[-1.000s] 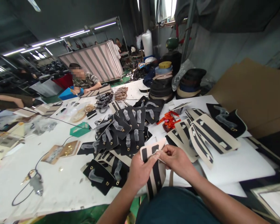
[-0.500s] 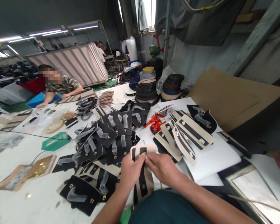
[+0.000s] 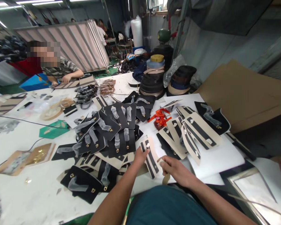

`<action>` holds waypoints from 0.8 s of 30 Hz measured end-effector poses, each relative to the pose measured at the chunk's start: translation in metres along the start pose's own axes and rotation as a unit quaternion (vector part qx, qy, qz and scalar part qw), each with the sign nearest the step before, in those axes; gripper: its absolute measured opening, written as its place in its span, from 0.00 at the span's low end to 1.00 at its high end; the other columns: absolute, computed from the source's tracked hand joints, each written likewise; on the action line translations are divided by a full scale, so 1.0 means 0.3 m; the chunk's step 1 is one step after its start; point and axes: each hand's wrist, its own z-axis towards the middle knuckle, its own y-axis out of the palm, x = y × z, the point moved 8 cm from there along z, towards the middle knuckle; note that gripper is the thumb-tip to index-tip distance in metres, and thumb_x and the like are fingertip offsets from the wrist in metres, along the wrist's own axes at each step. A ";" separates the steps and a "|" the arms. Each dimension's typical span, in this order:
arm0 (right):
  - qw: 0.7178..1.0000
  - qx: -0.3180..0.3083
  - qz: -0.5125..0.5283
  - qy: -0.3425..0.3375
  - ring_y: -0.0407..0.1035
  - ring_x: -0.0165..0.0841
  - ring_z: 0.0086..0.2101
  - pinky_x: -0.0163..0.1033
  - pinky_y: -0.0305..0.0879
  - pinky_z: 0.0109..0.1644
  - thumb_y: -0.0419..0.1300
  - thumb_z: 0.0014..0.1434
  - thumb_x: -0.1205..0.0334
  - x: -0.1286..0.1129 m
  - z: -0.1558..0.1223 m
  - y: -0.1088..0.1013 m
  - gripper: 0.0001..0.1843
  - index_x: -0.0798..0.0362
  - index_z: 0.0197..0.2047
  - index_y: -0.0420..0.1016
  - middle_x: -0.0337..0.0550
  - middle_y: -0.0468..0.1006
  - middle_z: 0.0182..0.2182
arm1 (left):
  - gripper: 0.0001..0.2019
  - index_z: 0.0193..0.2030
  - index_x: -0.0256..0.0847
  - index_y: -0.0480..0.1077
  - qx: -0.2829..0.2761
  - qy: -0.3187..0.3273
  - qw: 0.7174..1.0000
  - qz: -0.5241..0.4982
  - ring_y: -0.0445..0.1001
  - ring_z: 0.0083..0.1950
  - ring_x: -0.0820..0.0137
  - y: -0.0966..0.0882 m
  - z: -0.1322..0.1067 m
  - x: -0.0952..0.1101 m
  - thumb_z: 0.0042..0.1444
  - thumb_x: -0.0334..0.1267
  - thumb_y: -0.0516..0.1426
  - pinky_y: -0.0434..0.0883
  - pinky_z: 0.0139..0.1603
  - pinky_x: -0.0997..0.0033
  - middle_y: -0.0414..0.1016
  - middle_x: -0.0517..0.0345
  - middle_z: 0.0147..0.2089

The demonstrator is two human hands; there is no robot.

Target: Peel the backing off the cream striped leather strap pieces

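A broad white worktable [image 3: 42,195] is seen stretching ahead and to the left of a person's left hand [image 3: 140,157] and right hand [image 3: 175,170]. Large brown cardboard [image 3: 243,93] is propped well beyond the right hand, off to its right. Far ahead of the left hand, toward its left, a pale ribbed cart [image 3: 67,47] can be seen, and in front of it striped pieces are handled by a co-worker [image 3: 61,67] in a camouflage shirt. A heap of black panels [image 3: 111,148], fitted with gold-coloured clasps and wrapped strips, is spread to the left of the left hand and ahead of it. Beyond the right hand, cream panels [image 3: 202,131] with black bands are laid overlapping on white sheets [image 3: 215,165]. Well ahead of both hands, rolls of strap [image 3: 152,82] are stacked.

A single striped panel [image 3: 152,159], cream and black, is held between the hands, near the body. Its left edge is pinched by the left hand, with the thumb laid on top. The right hand is curled just beside the opposite edge, thumb and forefinger brought close; whether anything small is pinched there cannot be told. Far left of the left hand, a flat green piece [image 3: 52,129] is laid. Ahead of the right hand, red-orange ribbon [image 3: 160,117] is bunched. Tiny gold-coloured pieces [image 3: 40,153] are gathered far to the left hand's left
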 end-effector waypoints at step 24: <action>0.996 0.038 -0.044 0.067 0.65 0.28 0.19 0.34 0.58 0.28 0.59 0.64 0.42 0.186 0.082 -0.002 0.24 0.51 0.25 0.65 0.31 0.69 0.16 | 0.26 0.53 0.37 0.75 -0.053 -0.160 0.952 -0.256 0.82 0.47 0.52 0.127 -0.278 -0.061 0.50 0.48 0.68 0.79 0.46 0.55 0.83 0.43 0.50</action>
